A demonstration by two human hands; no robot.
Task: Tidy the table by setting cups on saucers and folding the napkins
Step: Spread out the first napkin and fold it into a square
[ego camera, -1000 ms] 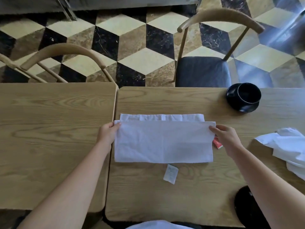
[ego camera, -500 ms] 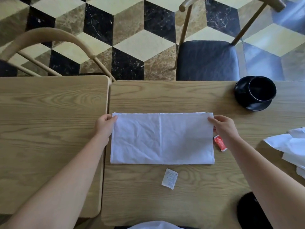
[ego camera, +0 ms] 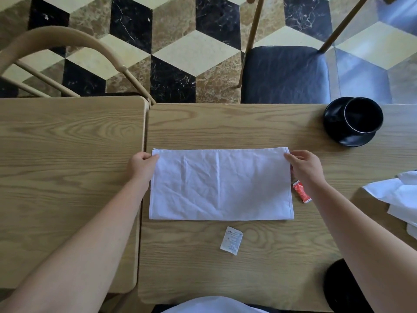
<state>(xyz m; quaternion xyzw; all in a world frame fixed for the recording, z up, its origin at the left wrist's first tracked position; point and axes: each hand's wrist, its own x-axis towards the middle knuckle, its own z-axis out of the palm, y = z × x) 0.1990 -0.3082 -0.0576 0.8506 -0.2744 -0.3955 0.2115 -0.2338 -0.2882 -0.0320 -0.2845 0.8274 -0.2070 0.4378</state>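
A white napkin [ego camera: 221, 185] lies folded in half as a flat rectangle on the right wooden table [ego camera: 225, 125]. My left hand [ego camera: 142, 164] pinches its far left corner, and my right hand [ego camera: 304, 166] pinches its far right corner. At the far right of the table a black cup [ego camera: 363, 115] stands on a black saucer [ego camera: 331, 123]. A second white napkin [ego camera: 397, 197] lies crumpled at the right edge. A dark round object [ego camera: 338, 288] shows near the bottom right, partly hidden by my right forearm.
A red sachet [ego camera: 301, 192] lies beside the napkin's right edge and a white sachet [ego camera: 232, 240] lies in front of it. A second wooden table [ego camera: 67, 154] adjoins on the left. Two chairs stand beyond the tables, one with a dark seat [ego camera: 284, 73].
The near layer of the napkin was carried forward until its edge met the far edge. Both hands have stayed on the far corners. The view tilted down slightly.
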